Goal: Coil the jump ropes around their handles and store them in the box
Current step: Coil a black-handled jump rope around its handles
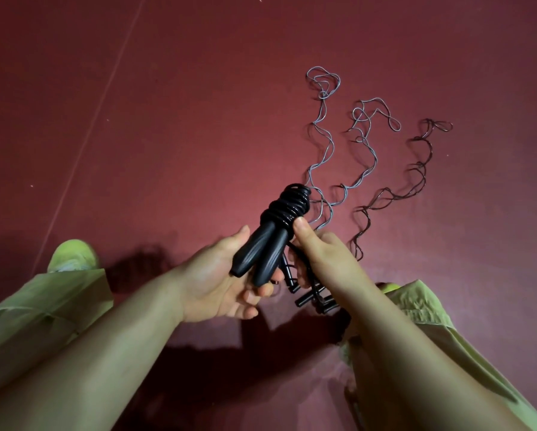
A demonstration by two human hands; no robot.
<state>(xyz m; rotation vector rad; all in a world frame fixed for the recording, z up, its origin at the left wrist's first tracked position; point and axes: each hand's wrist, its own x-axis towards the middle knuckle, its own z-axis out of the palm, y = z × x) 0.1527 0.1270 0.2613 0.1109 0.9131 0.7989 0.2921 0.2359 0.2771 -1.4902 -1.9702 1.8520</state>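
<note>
A black jump rope is wound in tight coils around the top of its two black handles, held side by side above the floor. My left hand cradles the handles from below, fingers curled under their ends. My right hand pinches the lowest coil with the thumb pressed on it. Two grey ropes and one dark rope lie stretched in wavy lines on the floor beyond my hands. Their black handles lie bunched on the floor under my right wrist, partly hidden. No box is in view.
The red floor spreads all around, with a thin pale line running diagonally at the left. My knees in light green trousers frame the lower corners, and a yellow-green shoe sits at the left.
</note>
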